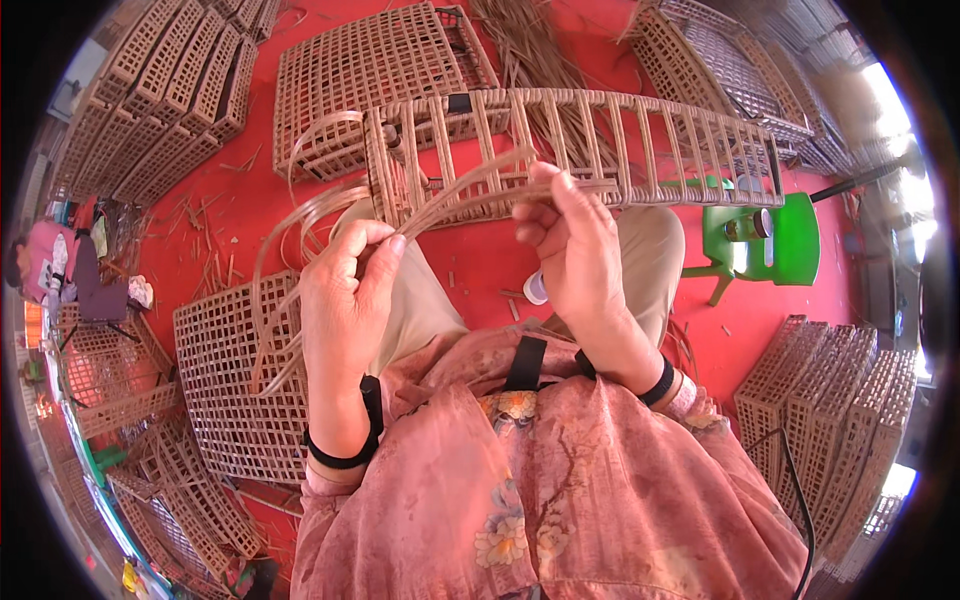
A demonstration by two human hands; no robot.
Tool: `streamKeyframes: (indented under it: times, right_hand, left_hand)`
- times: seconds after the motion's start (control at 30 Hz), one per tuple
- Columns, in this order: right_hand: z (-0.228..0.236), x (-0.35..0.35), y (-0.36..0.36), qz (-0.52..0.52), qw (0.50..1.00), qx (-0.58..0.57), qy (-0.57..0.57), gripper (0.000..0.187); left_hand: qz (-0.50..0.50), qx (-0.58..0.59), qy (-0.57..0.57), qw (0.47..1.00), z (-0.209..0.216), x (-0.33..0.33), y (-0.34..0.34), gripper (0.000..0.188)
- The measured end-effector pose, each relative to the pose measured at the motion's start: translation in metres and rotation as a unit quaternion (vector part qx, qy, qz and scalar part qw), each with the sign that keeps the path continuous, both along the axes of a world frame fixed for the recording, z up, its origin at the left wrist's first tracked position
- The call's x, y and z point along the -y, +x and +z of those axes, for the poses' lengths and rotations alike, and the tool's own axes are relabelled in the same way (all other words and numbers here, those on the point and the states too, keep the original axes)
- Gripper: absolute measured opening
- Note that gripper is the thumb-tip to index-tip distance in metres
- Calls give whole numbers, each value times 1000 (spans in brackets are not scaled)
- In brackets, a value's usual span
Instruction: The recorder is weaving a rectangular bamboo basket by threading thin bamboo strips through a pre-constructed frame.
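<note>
Several thin brown rattan strips (448, 202) run from my left hand toward the right, and their other ends loop down at the left. Thumb and forefinger of my left hand (350, 290) are pinched on them. My right hand (578, 245) is at the strips' right ends, its thumb and forefinger close together around them and the other fingers curled; the exact contact is partly hidden. Just beyond both hands, a long woven rattan frame (618, 150) with slat-like bars lies across in front of my knees. A dark patch marks its upper rim.
Openwork woven panels stand or lie around: a stack (165, 95) far left, a box-like piece (370, 80) ahead, a panel (245, 375) at left, another stack (825, 410) at right. A green plastic chair (797, 240) holds a can (748, 226). Loose strips (535, 60) lie on the red floor.
</note>
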State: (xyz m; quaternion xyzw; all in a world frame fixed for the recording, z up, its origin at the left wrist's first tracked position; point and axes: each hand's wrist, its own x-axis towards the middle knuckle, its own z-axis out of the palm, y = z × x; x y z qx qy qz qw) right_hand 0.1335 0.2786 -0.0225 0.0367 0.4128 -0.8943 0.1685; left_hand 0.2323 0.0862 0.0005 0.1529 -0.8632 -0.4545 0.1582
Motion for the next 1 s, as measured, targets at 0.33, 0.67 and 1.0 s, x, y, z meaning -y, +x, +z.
streamKeyframes:
  times: [0.33,0.67,1.0]
  right_hand:
    - [-5,19,21,43,973,-189,128,76]
    - [6,15,18,143,949,-184,215,70]
    - [-7,11,16,140,898,-293,297,58]
  left_hand:
    - [-23,16,15,1000,-14,2,9,21]
    - [-43,54,101,993,-15,8,31,13]
    - [-21,58,90,994,-16,11,40,17]
